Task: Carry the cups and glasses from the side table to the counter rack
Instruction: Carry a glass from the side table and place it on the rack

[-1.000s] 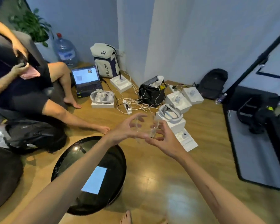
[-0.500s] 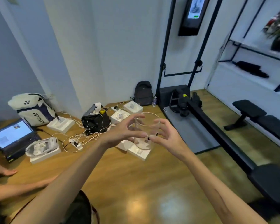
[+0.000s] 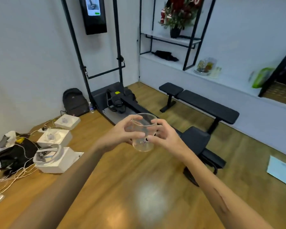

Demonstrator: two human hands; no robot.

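Both hands held one clear, round drinking glass (image 3: 143, 133) upright in the air at the middle of the view, above the wooden floor (image 3: 122, 187). The left hand (image 3: 120, 135) gripped it from 9 o'clock, its fingers curled round the near wall and its thumb up by the rim; the right hand (image 3: 162, 135) met it from 3 o'clock, its grip partly open, fingertips pinching the lower wall and one finger hooked near the rim. How firmly each finger pressed could not be told through the glass. Small dark marks showed on the glass near its base, too small to read. At 8 o'clock lay white square boxes (image 3: 54, 138), a black bag (image 3: 12, 154) and tangled white cables (image 3: 10, 177), the cables cut off by the left edge. At 2 o'clock stood a black padded weight bench (image 3: 205, 104), and beyond it a long white ledge (image 3: 229, 83) carried blurred jars on a plate (image 3: 205, 66) and a smeared green packet (image 3: 261, 76). A pale sheet (image 3: 281, 171) at 4 o'clock was cut by the right edge. Compared with half a second before, the view had swung rightward: the laptop and white sports bag had left the picture, the ledge and flowers (image 3: 177, 12) had entered, and the two-handed hold on the glass was unchanged.
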